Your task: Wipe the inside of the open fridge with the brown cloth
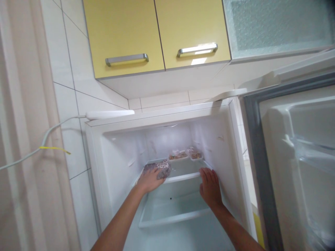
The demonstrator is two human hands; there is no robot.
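My left hand (150,180) presses down over a bunched grey cloth with a white pattern (164,168), at the left front of the upper fridge shelf (183,168); its fingers curve over the cloth. At the right end of that shelf's white front edge, the fingers of my right hand (210,187) are bent over the rim, gripping it. Behind the hands, two clear plastic food containers with brownish contents, one in the middle (178,155) and one at the right (195,154), stand at the back of the same shelf.
A second glass shelf (175,219) lies lower, with a small dark speck on it. The fridge door (300,157) stands wide to the right. Yellow cabinets (125,35) hang above. A grey cable (47,134) and a curtain (23,139) are at the left.
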